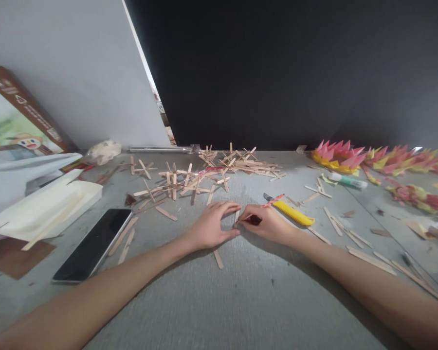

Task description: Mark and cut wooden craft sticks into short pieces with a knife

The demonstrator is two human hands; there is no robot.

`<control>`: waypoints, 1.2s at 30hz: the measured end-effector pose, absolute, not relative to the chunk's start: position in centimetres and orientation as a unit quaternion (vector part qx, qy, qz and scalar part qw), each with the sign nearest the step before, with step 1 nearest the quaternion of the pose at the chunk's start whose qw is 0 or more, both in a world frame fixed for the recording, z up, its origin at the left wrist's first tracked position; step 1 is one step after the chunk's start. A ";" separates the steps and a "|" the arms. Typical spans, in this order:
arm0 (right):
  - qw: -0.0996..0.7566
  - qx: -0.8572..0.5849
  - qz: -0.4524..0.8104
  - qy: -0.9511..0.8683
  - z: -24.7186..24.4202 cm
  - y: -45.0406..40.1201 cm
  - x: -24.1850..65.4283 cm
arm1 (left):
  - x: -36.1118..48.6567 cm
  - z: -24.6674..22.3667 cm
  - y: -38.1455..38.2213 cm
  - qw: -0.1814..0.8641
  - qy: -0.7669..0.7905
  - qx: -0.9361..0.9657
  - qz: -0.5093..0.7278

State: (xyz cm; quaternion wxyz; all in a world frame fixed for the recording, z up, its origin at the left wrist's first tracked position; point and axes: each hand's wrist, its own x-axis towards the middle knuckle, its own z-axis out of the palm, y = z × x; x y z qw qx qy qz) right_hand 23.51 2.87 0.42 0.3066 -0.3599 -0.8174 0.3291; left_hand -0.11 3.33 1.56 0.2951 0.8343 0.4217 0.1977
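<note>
1. While a printed box (24,114) stands at far left, a white tray (89,197) sits just in front, one stick laid across it.
2. Black phone (93,245) lies flat right of the tray, a couple of loose sticks just beside it.
3. Heap of wooden sticks (174,182) farther back on the grey table (241,301), many crossed together.
4. Left hand (213,226): thumb and fingers curved in a C around a small stick (237,217). Firm pinch or just steadying it, cannot tell. Another stick pokes out below the palm.
5. That small stick is between the two hands, near mid-table.
6. Right hand (266,222): fingers closed on a red pen (273,201), writing grip, tip end at the stick.
7. Yellow cutter (294,214) just behind the right hand, blade end toward the pen.
8. Far right: loose sticks, glue stick (348,181), pink-and-yellow paper flowers (337,156).
</note>
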 end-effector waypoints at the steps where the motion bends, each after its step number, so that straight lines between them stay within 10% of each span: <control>1: 0.306 -0.358 0.351 -0.810 0.5 3.0 23.5 | -0.1 1.5 3.4 0.295 0.422 0.834 0.200; 36: 0.309 -0.366 0.422 -0.770 0.1 3.8 23.5 | -0.1 1.1 3.7 0.287 0.406 0.842 0.210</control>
